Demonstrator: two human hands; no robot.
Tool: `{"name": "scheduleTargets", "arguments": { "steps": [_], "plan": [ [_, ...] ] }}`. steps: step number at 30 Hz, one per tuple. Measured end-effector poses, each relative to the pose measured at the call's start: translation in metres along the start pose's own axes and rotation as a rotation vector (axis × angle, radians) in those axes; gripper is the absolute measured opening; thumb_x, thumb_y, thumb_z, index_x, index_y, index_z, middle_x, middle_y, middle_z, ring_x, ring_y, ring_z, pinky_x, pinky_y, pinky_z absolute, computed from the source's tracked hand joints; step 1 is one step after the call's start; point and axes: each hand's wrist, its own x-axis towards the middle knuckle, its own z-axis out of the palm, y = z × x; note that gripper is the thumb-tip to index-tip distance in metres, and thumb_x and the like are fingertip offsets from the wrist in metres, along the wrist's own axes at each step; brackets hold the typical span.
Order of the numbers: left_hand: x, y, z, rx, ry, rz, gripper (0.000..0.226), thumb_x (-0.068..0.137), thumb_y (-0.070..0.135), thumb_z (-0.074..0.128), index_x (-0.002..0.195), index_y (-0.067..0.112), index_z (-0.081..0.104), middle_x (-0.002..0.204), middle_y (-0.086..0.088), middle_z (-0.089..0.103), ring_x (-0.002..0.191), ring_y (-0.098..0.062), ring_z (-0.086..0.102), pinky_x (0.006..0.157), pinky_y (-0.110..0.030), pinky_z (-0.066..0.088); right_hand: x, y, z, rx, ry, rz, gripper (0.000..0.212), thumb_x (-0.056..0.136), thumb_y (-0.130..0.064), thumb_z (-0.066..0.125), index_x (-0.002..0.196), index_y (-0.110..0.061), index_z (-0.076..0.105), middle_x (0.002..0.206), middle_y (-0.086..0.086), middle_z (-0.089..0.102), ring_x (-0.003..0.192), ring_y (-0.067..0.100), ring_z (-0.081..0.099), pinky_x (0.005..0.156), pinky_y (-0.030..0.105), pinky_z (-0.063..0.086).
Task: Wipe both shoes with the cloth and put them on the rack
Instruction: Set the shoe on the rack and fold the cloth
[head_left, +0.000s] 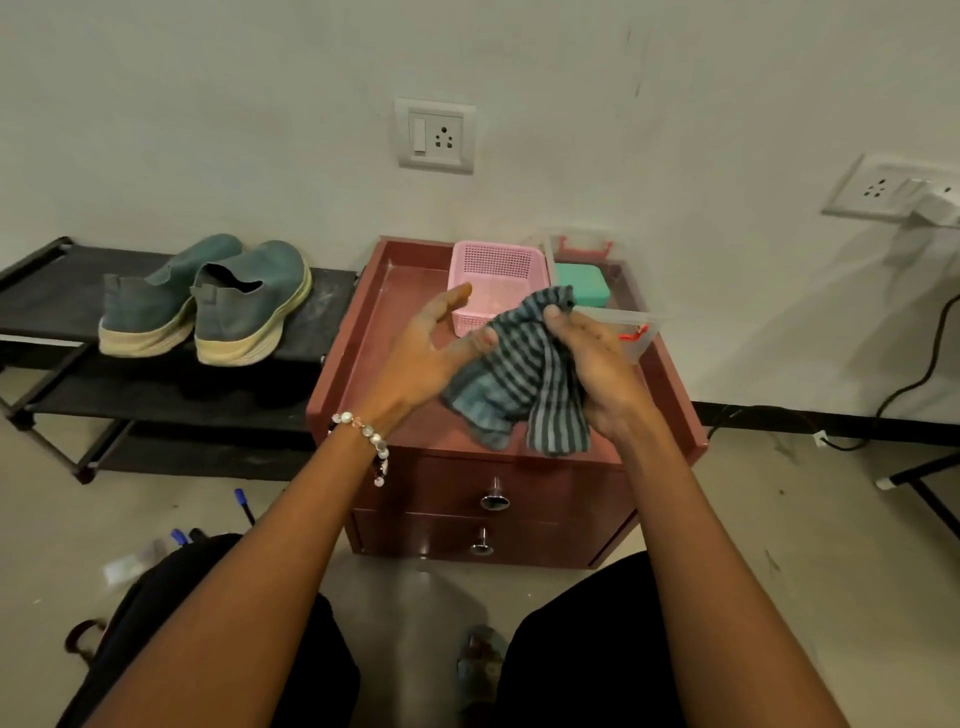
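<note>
**Head view: both shoes racked, cloth bunched between your hands**

To the left of your left hand (436, 343), and a little beyond it, stands the black rack (52, 291), and both teal shoes (208, 301) sit side by side on its top shelf with their heels toward you. By that layout, the placing looks done; whether each shoe has been wiped, the view cannot show.

Directly under your hands is the red-brown drawer cabinet (467, 467), its raised-edge top carrying a pink basket (493, 275) just beyond your left fingertips and a clear lidded box (613, 312) beyond your right hand (597, 364).

Your right hand grips the striped cloth (519, 384), thumb pinching its upper fold, with the loose ends hanging down toward the cabinet top. Your left hand lies flat and relaxed, its fingers straight, with the fingertips touching the cloth's near edge and holding nothing.

If a shoe still needs a pass, gather the cloth into a firm pad in your right hand, so no tail drags, and steady the shoe with your left hand. Otherwise fold it and set it flat on the cabinet top below your hands, apart from the basket.
</note>
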Motion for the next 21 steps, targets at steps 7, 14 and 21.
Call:
{"name": "scheduleTargets", "arguments": {
  "steps": [7, 14, 21],
  "plan": [
    [-0.009, -0.006, -0.031, -0.102, 0.127, -0.153, 0.008, 0.079, 0.005, 0.074, 0.083, 0.003, 0.068, 0.064, 0.001, 0.071, 0.059, -0.009, 0.067, 0.058, -0.022, 0.054, 0.016, 0.021, 0.016, -0.593, -0.178, 0.041, 0.053, 0.064, -0.023, 0.086, 0.109, -0.015, 0.059, 0.102, -0.001, 0.066, 0.095, 0.013, 0.065, 0.08, 0.029, 0.053],
    [-0.011, -0.003, -0.06, -0.093, 0.192, -0.143, 0.007, 0.081, 0.009, 0.072, 0.085, 0.004, 0.069, 0.078, -0.008, 0.072, 0.066, -0.013, 0.069, 0.065, -0.026, 0.058, 0.023, 0.012, 0.009, -0.506, -0.097, 0.06, 0.027, 0.069, -0.01, 0.08, 0.088, 0.005, 0.068, 0.086, 0.011, 0.071, 0.078, 0.019, 0.066, 0.07, 0.03, 0.05],
    [-0.01, 0.0, -0.05, -0.442, 0.234, -0.312, 0.013, 0.092, 0.016, 0.061, 0.088, 0.005, 0.067, 0.084, -0.012, 0.073, 0.077, -0.023, 0.07, 0.075, -0.035, 0.058, 0.026, 0.033, 0.008, 0.223, -0.04, 0.517, 0.072, 0.075, -0.059, 0.062, 0.121, -0.006, 0.047, 0.125, 0.021, 0.059, 0.112, 0.041, 0.059, 0.088, 0.066, 0.046]
  ]
}}
